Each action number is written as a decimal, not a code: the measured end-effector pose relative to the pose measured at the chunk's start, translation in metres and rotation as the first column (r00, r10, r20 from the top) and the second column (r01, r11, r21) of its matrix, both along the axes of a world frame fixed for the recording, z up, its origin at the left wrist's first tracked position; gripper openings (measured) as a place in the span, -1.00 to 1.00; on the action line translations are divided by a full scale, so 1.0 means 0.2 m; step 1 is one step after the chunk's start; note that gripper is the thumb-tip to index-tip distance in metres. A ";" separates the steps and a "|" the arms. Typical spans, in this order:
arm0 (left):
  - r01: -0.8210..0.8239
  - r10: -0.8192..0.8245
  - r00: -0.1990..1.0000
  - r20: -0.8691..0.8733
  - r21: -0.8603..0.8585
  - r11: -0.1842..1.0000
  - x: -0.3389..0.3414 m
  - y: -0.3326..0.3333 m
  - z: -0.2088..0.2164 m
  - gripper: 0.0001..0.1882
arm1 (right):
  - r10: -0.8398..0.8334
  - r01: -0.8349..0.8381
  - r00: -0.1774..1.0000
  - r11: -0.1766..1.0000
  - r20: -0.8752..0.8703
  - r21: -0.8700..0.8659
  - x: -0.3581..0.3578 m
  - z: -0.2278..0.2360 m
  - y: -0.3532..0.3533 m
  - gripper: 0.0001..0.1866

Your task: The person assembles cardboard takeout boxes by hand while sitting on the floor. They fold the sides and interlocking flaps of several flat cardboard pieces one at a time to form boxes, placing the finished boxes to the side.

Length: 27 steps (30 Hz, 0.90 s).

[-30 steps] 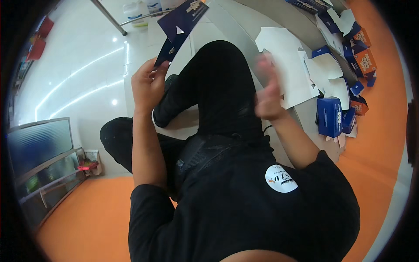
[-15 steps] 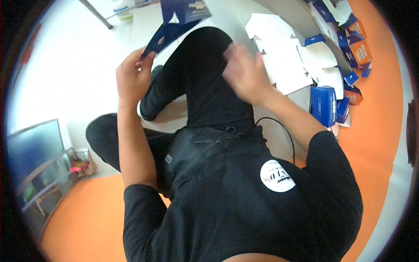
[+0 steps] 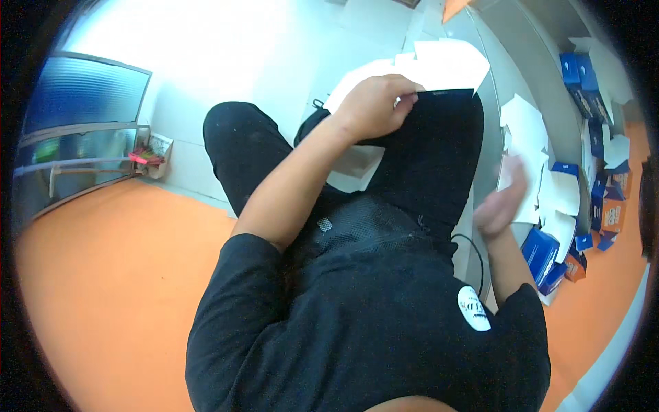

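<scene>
Pinching the near edge of a white cardboard sheet (image 3: 449, 65) between thumb and fingers, the left hand (image 3: 374, 106) reaches forward across the lap; twelve o'clock here is straight ahead of the person. The sheet lies at one to two o'clock from that hand, its white face up, its long axis slanting from between eight and nine o'clock to between two and three. Its near edge overlaps the far end of the right leg (image 3: 439, 158) in view; whether it rests there or is held clear cannot be told.

The right hand (image 3: 501, 199) is well apart from the sheet, which lies at about eleven o'clock from it, so the left is clearly the nearer. This right hand is blurred, with its fingers extended and loosely spread, and nothing shows in its grasp. It is closest to the flat white cardboard pieces (image 3: 523, 127) at about one o'clock from it; whether it touches them is unclear. A blue box (image 3: 541, 250) sits at five o'clock from it, and orange boxes (image 3: 613, 216) at between three and four.
</scene>
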State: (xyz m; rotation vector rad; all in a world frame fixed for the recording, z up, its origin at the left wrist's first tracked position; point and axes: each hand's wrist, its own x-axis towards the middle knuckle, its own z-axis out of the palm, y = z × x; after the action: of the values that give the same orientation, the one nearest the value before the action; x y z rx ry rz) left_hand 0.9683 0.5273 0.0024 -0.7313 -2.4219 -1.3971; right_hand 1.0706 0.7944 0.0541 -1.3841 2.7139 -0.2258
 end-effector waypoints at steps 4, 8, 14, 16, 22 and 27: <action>0.026 -0.018 0.990 0.136 -0.059 0.998 0.01 0.06 0.05 -0.79 | 0.087 -0.091 0.985 0.995 0.147 0.026 0.00 0.07 -0.04 -0.63; 0.020 0.010 0.987 0.160 -0.185 0.983 0.04 0.17 -0.08 -0.76 | -0.060 0.229 0.928 0.870 0.368 -0.436 -0.18 0.43 -0.48 -0.71; -0.100 0.115 0.982 0.149 -0.107 0.989 0.17 0.29 -0.15 -0.69 | 0.601 -0.425 0.797 0.479 -0.066 -0.768 -0.13 0.37 -1.42 -0.55; -0.007 0.023 0.996 0.089 -0.175 0.985 0.16 0.30 -0.19 -0.59 | 0.923 -0.804 0.316 0.137 -0.221 -0.578 -0.28 -0.18 -1.69 -0.49; -0.231 0.265 0.964 -0.006 0.474 0.850 0.06 0.32 -0.37 -0.57 | -0.224 0.361 0.913 0.832 0.341 -0.420 -1.17 -0.28 -1.94 -0.38; -0.099 0.143 0.958 0.250 -0.179 0.979 0.10 0.23 -0.23 -0.56 | 0.364 -0.289 0.929 0.612 -0.062 -0.736 -0.51 -0.11 -1.77 -0.66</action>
State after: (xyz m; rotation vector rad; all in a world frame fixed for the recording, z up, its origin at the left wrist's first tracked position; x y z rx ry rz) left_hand 0.9887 0.5725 -0.0444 -0.4452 -2.7598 -1.3306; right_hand 0.9679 0.4413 0.0327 -1.9353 2.2705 -1.4500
